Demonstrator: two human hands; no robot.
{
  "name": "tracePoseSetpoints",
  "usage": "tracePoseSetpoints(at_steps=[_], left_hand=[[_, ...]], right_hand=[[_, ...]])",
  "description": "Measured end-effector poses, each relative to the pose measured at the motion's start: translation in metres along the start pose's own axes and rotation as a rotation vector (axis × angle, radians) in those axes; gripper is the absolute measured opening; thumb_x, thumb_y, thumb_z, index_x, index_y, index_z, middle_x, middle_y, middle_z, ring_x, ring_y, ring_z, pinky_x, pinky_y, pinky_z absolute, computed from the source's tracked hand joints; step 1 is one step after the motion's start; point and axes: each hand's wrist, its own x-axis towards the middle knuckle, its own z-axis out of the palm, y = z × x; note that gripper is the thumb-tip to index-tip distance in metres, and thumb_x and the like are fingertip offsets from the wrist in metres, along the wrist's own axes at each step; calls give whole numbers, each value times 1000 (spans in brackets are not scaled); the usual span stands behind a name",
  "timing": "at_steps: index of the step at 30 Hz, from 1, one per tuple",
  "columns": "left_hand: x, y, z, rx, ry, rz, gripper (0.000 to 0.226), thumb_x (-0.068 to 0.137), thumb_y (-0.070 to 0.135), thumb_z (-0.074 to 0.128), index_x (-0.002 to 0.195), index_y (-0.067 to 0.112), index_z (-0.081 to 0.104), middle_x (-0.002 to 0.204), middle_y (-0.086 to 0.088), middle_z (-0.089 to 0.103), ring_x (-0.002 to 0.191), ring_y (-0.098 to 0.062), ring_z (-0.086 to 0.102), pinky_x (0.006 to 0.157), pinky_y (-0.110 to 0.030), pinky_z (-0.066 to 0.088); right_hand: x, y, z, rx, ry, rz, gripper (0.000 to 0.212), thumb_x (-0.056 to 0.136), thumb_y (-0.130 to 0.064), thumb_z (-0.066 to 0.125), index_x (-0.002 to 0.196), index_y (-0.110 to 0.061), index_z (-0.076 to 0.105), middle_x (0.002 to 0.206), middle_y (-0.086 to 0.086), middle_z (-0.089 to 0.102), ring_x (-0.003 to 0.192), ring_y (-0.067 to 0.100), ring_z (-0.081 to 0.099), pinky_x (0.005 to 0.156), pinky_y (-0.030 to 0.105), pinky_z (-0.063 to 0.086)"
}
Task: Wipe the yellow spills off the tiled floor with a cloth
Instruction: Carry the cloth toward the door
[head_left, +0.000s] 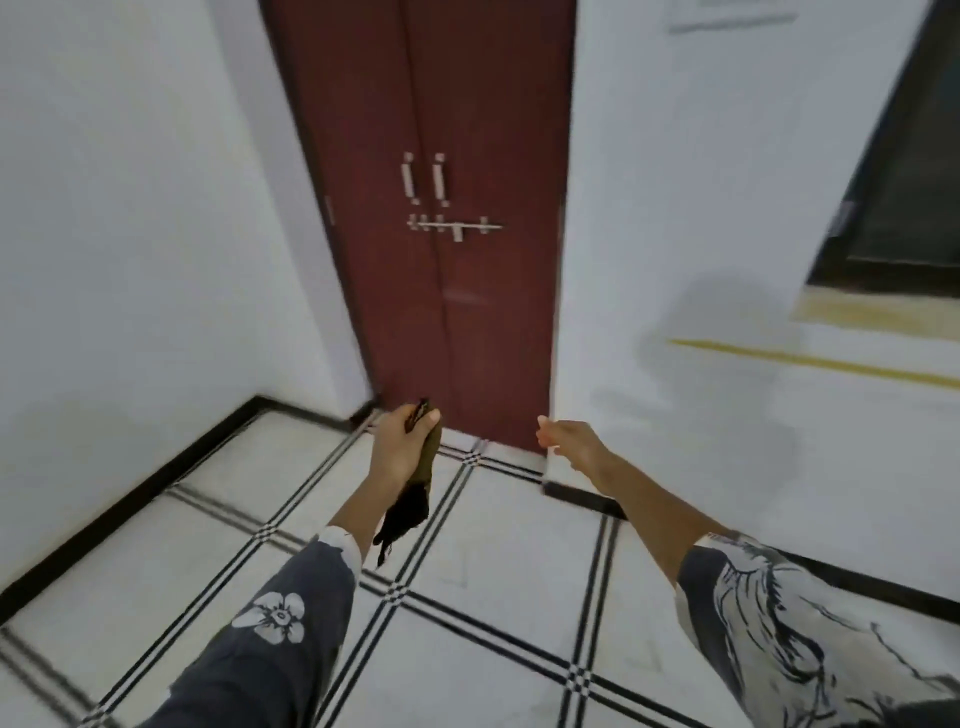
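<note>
Both your arms were stretched forward, sleeves pushed back off the forearms. Your left hand (402, 444) gripped the cloth (413, 512), thumb pressed on top. Your right hand (563, 436) hung loose beside it, fingers relaxed, holding nothing.

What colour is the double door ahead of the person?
The double door is dark maroon red, seen best in the head view.

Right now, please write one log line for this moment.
left hand: holds dark cloth, hanging | right hand: empty, fingers relaxed | tiled floor: no yellow spill in view | red door: closed, ahead
</note>
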Motion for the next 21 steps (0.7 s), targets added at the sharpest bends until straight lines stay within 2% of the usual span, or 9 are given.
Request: tracePoseSetpoints(at_steps=[2,4,5,7,11,12,16,21], left_hand=[[7,25,69,0,-66,23,15,92,22,56,84,9,59,72,-2,58,70,-18,55,63,-28,42],[14,52,142,-38,-118,20,15,93,22,56,86,9,60,74,-4,60,72,-18,55,62,-26,42],[17,63,177,-77,-130,4,16,93,22,56,87,8,61,78,-7,61,75,-19,55,66,-27,43],[20,89,250,-145,-158,-36,17,92,24,57,90,7,62,85,-9,61,80,-21,55,73,-31,45],[31,138,359,-243,-226,-89,18,92,25,57,94,8,64,94,-11,63,88,-25,59,84,-41,50],[34,154,383,-249,-255,-78,18,92,25,57,91,8,63,94,-12,63,88,-25,58,84,-41,50],[58,202,459,-224,-327,8,22,92,25,57,78,7,56,77,-8,54,74,-21,50,66,-32,43],[110,241,550,-130,-374,115,31,93,24,54,65,13,47,66,-4,48,66,-21,46,58,-27,38]], right_hand=[[-4,27,-73,-19,99,23,47,94,-42,44,108,-1,63,123,15,60,117,29,53,104,37,38],[-8,56,-147,-14,187,49,47,95,-43,43,108,-1,62,122,14,60,109,26,54,96,32,39],[-12,66,-180,-10,213,76,49,95,-42,42,111,0,61,121,14,60,103,23,52,89,31,37],[-15,90,-245,17,238,92,51,96,-42,40,117,1,58,122,14,58,102,23,49,87,31,35],[-12,115,-345,39,305,74,53,96,-42,40,121,3,56,127,16,56,119,28,50,101,34,36],[-10,120,-369,44,333,72,53,96,-42,40,120,3,56,126,16,56,120,28,50,100,33,35],[12,140,-442,81,415,93,51,95,-44,41,116,0,58,124,15,58,120,28,49,97,32,34],[62,161,-515,30,509,143,59,96,-43,39,116,11,52,123,23,56,121,37,48,103,44,35]])
